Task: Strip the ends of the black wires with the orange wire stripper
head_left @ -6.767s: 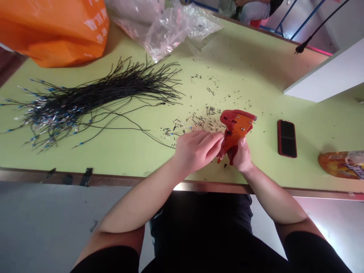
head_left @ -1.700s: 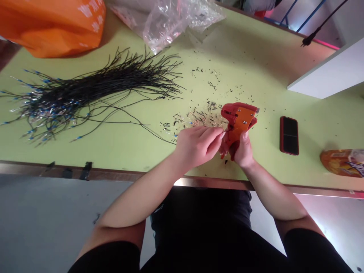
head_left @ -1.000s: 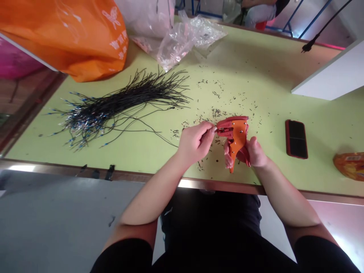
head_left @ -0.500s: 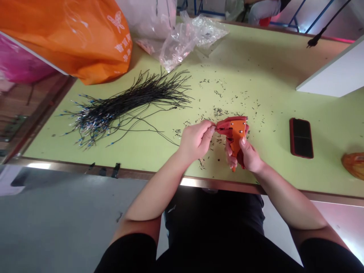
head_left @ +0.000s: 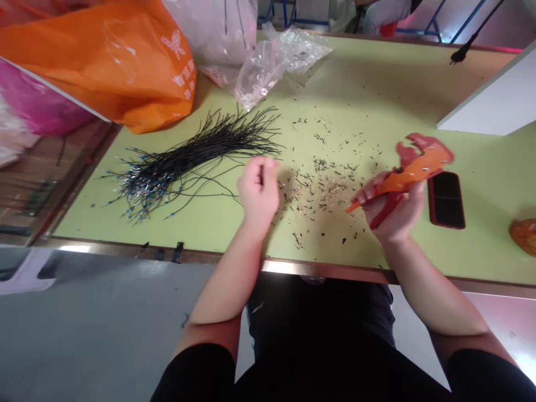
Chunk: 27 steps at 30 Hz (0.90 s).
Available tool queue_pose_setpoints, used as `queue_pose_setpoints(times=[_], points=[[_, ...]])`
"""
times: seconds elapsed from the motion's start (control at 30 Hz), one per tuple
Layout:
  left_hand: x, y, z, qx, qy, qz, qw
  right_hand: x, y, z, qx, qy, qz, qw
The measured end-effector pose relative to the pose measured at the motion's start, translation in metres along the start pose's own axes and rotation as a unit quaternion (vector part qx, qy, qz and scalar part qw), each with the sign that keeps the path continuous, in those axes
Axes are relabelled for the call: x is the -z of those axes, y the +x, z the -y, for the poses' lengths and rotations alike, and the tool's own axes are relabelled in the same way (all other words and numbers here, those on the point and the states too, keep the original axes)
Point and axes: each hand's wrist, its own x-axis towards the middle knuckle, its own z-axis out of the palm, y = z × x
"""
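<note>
My left hand point(head_left: 259, 188) is closed above the table, right of the wire bundle. A thin black wire point(head_left: 218, 195) runs from the bundle in under this hand; its end is hidden by the fingers. My right hand point(head_left: 396, 209) is wrapped around the handles of an orange and red wire stripper point(head_left: 412, 172). The tool is tilted, its jaws pointing up and right, clear of any wire. The bundle of black wires point(head_left: 196, 148) lies on the left, with blue and silvery tips at its near-left end.
Short black offcuts point(head_left: 322, 184) and copper-coloured bits litter the yellow-green table point(head_left: 377, 84). A phone point(head_left: 446, 200) lies on the right, below a white panel point(head_left: 489, 97). An orange bag point(head_left: 146, 72) and clear plastic bags point(head_left: 268, 67) stand at the back left. A plug point(head_left: 460, 54) hangs back right.
The wire stripper has moved right and up in my right hand and turned, away from my left hand. My left hand has drawn back to the left, toward the bundle.
</note>
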Motion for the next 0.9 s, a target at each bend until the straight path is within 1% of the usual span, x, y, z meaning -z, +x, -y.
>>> queue_pose_setpoints(times=[0.03, 0.07, 0.1, 0.17, 0.23, 0.3, 0.47, 0.67, 0.9], points=[[-0.005, -0.004, -0.007, 0.019, 0.013, -0.031, 0.999, -0.001, 0.0, -0.005, -0.011, -0.006, 0.025, 1.0], [-0.01, -0.008, -0.015, 0.019, 0.026, -0.024, 0.999, -0.003, -0.001, -0.011, -0.022, -0.014, 0.056, 0.998], [-0.014, -0.012, -0.023, 0.007, 0.036, -0.001, 0.999, -0.006, -0.002, -0.018, -0.032, -0.025, 0.085, 0.996], [-0.022, -0.018, -0.037, -0.032, 0.058, 0.02, 0.998, -0.01, -0.006, -0.03, -0.056, -0.048, 0.142, 0.987], [-0.025, -0.021, -0.043, -0.068, 0.078, 0.021, 0.994, -0.013, -0.01, -0.038, -0.073, -0.057, 0.184, 0.979], [-0.027, -0.021, -0.043, -0.091, 0.093, 0.021, 0.991, -0.014, -0.013, -0.041, -0.079, -0.051, 0.203, 0.975], [-0.027, -0.024, -0.043, -0.125, 0.082, 0.047, 0.988, -0.011, -0.012, -0.044, -0.101, -0.052, 0.187, 0.976], [-0.024, -0.025, -0.054, -0.123, 0.083, 0.064, 0.987, -0.009, -0.013, -0.047, -0.103, -0.066, 0.183, 0.976], [-0.024, -0.027, -0.056, -0.116, 0.066, 0.075, 0.988, -0.006, -0.015, -0.053, -0.116, -0.086, 0.123, 0.982]])
